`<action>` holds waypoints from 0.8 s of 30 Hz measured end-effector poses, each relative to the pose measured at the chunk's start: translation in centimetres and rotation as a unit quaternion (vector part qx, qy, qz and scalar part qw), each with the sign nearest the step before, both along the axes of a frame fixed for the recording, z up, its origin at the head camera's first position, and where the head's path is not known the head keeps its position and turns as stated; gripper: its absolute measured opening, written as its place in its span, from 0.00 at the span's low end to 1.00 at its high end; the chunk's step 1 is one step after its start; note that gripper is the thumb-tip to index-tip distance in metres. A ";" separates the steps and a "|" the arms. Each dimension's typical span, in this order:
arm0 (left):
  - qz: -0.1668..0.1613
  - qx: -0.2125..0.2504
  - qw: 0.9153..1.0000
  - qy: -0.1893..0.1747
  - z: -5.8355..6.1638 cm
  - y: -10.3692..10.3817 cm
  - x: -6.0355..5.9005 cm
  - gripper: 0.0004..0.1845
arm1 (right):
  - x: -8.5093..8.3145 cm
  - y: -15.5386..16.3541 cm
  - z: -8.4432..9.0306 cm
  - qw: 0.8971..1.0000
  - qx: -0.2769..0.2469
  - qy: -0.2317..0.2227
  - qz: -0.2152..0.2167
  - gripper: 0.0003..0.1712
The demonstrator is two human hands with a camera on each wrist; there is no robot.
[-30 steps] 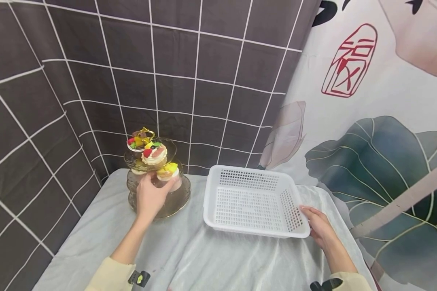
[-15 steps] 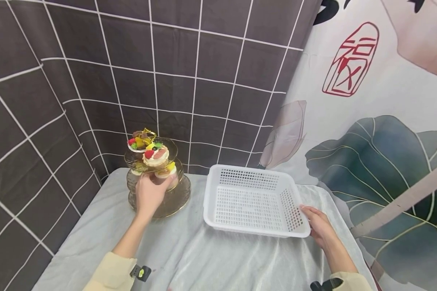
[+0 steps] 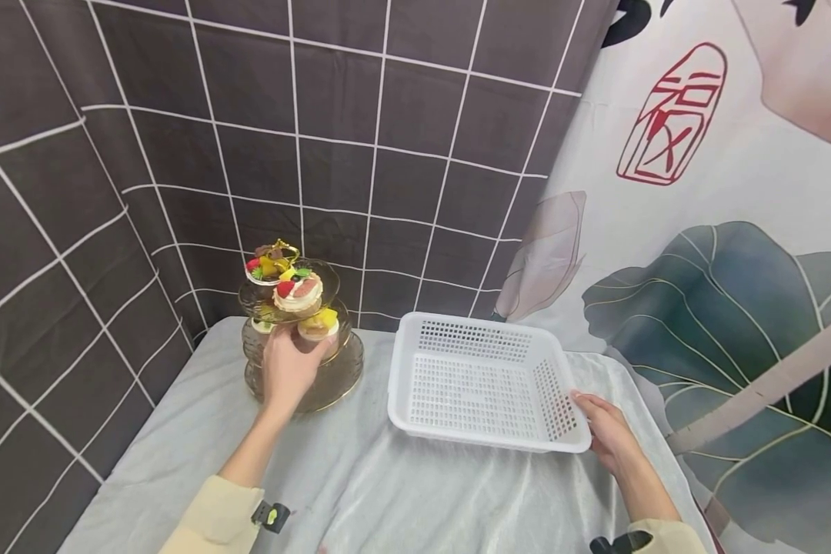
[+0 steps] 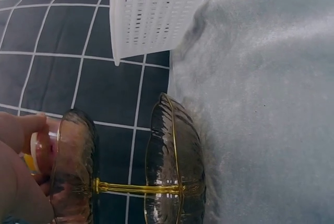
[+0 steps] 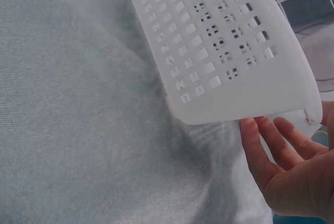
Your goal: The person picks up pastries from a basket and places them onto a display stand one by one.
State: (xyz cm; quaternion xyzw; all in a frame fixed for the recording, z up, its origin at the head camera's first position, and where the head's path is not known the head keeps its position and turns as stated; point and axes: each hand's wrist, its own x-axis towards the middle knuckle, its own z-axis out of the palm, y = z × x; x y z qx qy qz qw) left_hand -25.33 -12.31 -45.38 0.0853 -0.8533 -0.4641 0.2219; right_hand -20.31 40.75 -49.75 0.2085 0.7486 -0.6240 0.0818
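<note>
A small cake (image 3: 318, 324) with yellow topping sits on the middle tier of the glass stand (image 3: 339, 378), left of centre in the head view. The left hand (image 3: 285, 371) curls round it. The right hand (image 3: 605, 432), fingers straight, touches the white basket's (image 3: 481, 382) lower right corner.

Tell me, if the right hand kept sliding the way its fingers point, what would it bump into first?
Probably the white basket: the right hand lies open with fingertips at its near corner.
</note>
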 end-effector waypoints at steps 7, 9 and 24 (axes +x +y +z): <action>0.004 -0.010 1.000 -0.003 -0.1 0.3 0.1 0.39 | 0.2 -0.1 -0.1 1.000 0.003 0.000 -0.003 0.44; 0.006 -0.014 1.000 -0.002 -0.1 0.3 0.2 0.39 | 0.2 -0.2 -0.2 1.000 0.006 0.000 -0.005 0.45; -0.041 -0.053 0.997 -0.031 0.3 -0.4 1.1 0.43 | 0.0 -0.3 -0.2 1.000 0.021 0.001 -0.011 0.46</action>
